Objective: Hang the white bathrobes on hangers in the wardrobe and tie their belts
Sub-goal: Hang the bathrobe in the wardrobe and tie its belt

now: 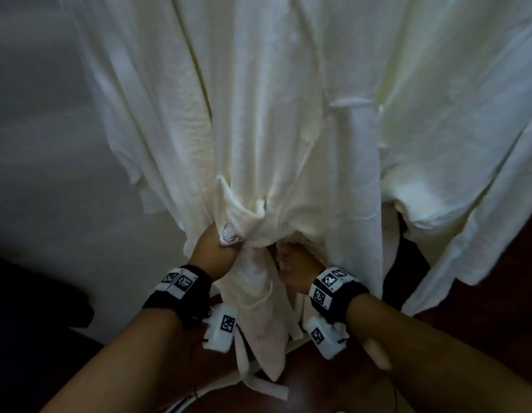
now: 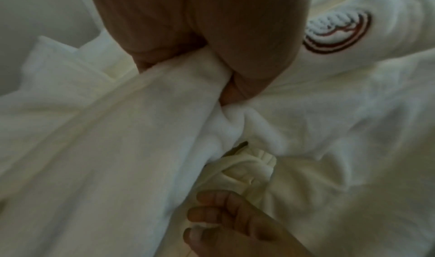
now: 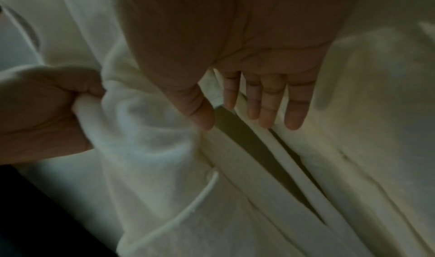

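Note:
A white bathrobe [image 1: 259, 120] hangs in front of me, its front gathered at the waist. My left hand [image 1: 214, 248] grips a bunch of that cloth beside a round red embroidered logo [image 1: 229, 235], also seen as the logo [image 2: 336, 35] in the left wrist view, where my left hand [image 2: 212, 47] clenches the fabric. My right hand [image 1: 291, 263] reaches in beside it with straight fingers [image 3: 266, 101] laid against the robe's front edges, holding nothing. A belt end [image 1: 259, 380] dangles below. A second white robe [image 1: 455, 144] hangs to the right, with a belt loop strap [image 1: 352, 104] showing.
A pale wall [image 1: 50, 144] stands on the left. Dark wood floor [image 1: 497, 293] shows at the lower right and a dark shape [image 1: 29, 308] at the lower left. A dark gap [image 3: 254, 149] opens between the robe's front panels.

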The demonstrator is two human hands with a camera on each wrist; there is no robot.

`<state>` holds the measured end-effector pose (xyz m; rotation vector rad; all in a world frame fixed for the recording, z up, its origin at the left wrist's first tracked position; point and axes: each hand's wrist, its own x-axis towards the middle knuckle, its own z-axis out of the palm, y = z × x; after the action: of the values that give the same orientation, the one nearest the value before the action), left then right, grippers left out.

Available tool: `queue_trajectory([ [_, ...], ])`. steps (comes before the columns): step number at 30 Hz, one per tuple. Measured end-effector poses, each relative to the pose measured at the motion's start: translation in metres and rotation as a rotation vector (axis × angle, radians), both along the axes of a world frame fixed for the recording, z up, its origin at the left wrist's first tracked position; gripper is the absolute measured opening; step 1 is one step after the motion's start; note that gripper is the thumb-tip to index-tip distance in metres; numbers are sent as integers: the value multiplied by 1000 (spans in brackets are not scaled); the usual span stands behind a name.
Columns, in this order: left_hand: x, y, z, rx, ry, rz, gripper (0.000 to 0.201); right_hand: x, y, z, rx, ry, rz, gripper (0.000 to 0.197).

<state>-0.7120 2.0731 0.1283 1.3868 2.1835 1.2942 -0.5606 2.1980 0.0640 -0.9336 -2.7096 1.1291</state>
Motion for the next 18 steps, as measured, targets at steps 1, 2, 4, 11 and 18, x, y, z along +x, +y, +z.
queue_trajectory([
  [1,-1,-2,1,-1,-26,-14,35,0,1,-3,-29,0,-50,23],
  [2,-2,-4,2,-4,-45,-36,34,-1,0,-6,-47,15,-92,34],
  [4,-4,-5,0,-39,-75,-83,27,-4,-3,-9,-66,20,-89,69],
  [11,-10,-9,-7,-99,-132,-172,46,-21,-24,-13,-9,-53,-5,56],
  [18,-18,3,-7,-86,-63,-170,40,-5,-30,-17,-346,-23,-295,36],
])
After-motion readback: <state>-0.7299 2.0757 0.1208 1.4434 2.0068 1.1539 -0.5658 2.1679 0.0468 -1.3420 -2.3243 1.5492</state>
